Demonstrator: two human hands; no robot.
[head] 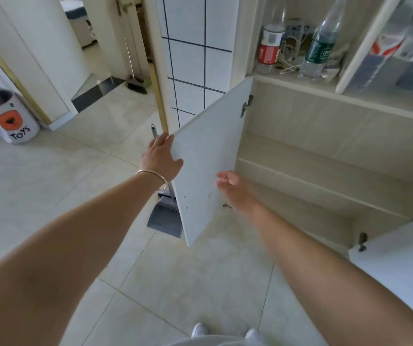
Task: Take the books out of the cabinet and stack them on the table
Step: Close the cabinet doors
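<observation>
The left hand [161,156] curls over the free edge of the pale grey flat cabinet door [208,156], fingers behind it, thumb in front. The right hand [233,188] hangs spread and empty, just inside that grip. No books show on the beige laminate cabinet shelves [320,171] beyond the hands. Best to swing the door steadily from its edge, right fingers kept off the hinge side.

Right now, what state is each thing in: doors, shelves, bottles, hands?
Left door: swung open, held at its edge.
Right door: open, only partly in frame.
Lower shelves: bare, no books visible.
Upper shelf: holds bottles and cords.
Red-label bottle: upright.
Green-label bottle: upright, leaning slightly.
Left hand: gripping the door edge.
Right hand: open, empty, blurred.
</observation>
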